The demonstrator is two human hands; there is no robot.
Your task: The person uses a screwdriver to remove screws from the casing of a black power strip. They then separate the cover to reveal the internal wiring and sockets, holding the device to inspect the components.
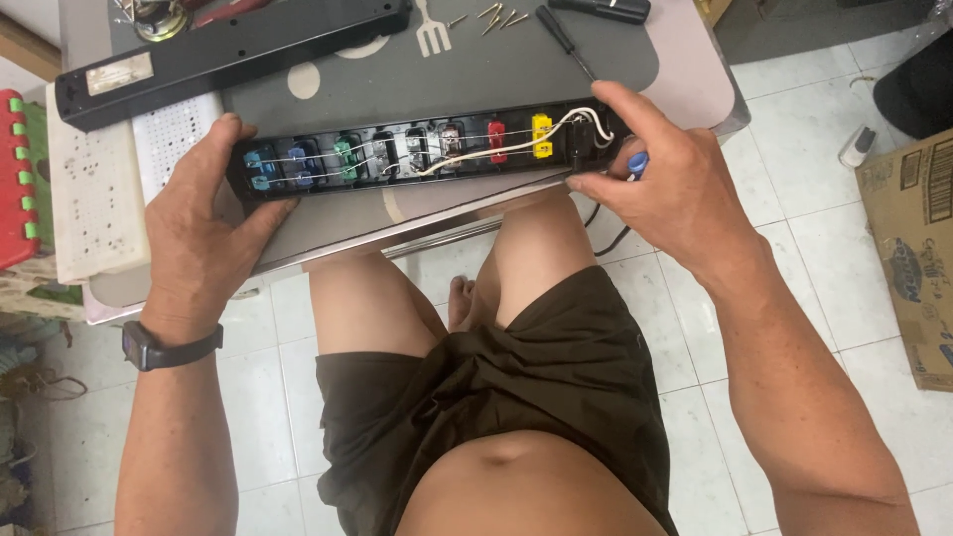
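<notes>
At the far left stands a red stool (12,179), and beside it a white perforated panel (94,199) lies on the table (695,69). Our left hand (204,218) clamps the left end of the opened power strip (417,154), thumb over the top edge and fingers curled beneath; a dark watch (164,347) sits on that wrist. The strip lies along the table's near edge, over our knees, its insides turned up: a row of coloured socket inserts runs from blue through green, grey and red to yellow, with white wires (467,154) strung along them to the right end. Behind it the black cover (228,50) lies apart, already off (so the opening is done, we judge). A few loose screws (491,17) and a screwdriver (564,40) rest farther back. Our right hand (660,184) grips the right end, fingers closed about the cable entry, with something blue (637,162) pinched in them; what it is we cannot tell. A cardboard box (913,248) stands on the tiles at the right. Cover and screws remain unfitted, so closing up seems yet to come.
</notes>
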